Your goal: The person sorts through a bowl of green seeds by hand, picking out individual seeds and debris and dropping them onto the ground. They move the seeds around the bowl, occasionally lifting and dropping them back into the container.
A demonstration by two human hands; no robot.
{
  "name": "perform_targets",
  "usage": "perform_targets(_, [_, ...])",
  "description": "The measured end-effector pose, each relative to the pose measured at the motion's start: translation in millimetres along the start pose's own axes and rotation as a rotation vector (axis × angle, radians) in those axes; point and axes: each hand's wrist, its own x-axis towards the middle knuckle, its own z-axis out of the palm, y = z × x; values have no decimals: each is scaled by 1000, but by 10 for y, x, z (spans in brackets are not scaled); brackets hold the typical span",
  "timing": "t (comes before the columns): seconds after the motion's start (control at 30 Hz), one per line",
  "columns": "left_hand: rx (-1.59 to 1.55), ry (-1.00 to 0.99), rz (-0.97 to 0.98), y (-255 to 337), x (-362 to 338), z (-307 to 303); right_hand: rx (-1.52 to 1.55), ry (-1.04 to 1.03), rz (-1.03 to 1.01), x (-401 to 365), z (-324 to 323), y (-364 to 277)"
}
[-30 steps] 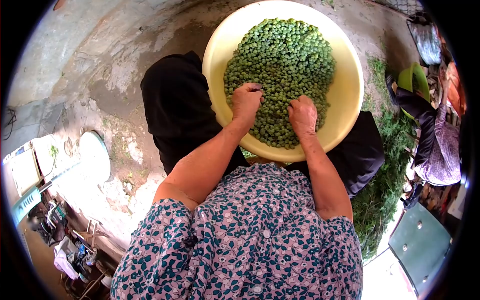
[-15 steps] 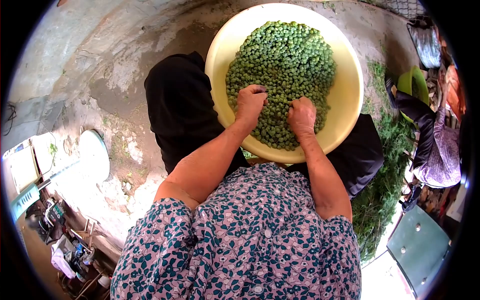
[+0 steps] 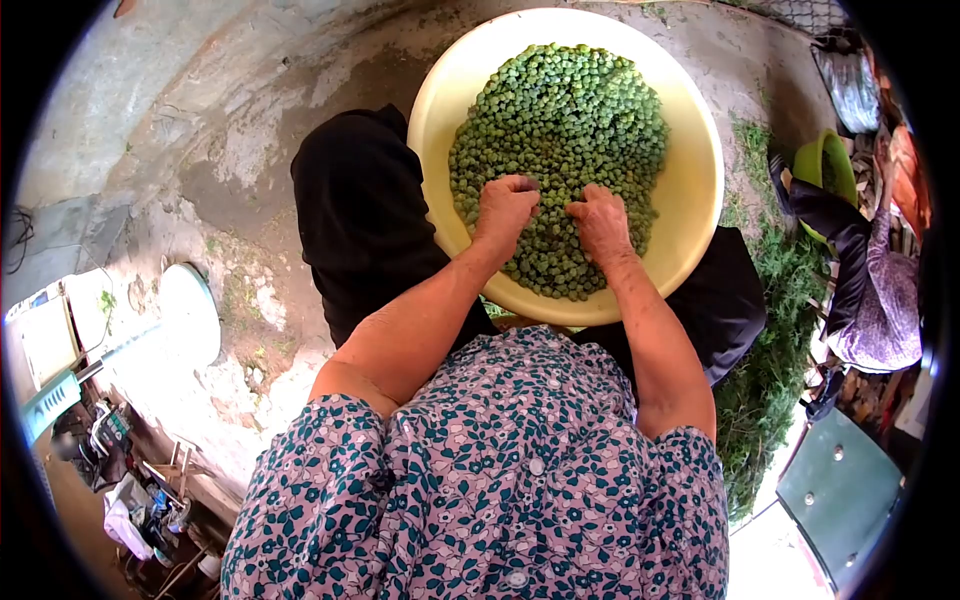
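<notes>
A large pale yellow basin (image 3: 693, 190) rests at my lap between my knees, holding a broad heap of small round green pieces (image 3: 580, 110). Over the lower left of the heap is my left hand (image 3: 506, 212), its thumb and index finger pinched together; whatever they grip is too small to name. My right hand (image 3: 603, 224) touches the heap a little to the right, fingers bent and drawn together, their tips partly hidden. A short gap of green pieces separates the two hands.
Feathery green plants (image 3: 775, 340) lie on the ground at the right. Beyond them are a bright green tub (image 3: 838, 170) and another person's purple patterned clothing (image 3: 885, 315). A teal chair (image 3: 838, 480) stands lower right, a round white object (image 3: 190, 318) at left.
My right hand has shifted slightly up over the heap, its fingers now reaching further forward. My left hand has moved slightly right and down, still pinched.
</notes>
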Motion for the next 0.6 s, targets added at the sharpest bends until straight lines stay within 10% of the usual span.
perform_targets(0.6, [-48,-42,-7,37,-36,-18,-106,-88,-89,14,3,9])
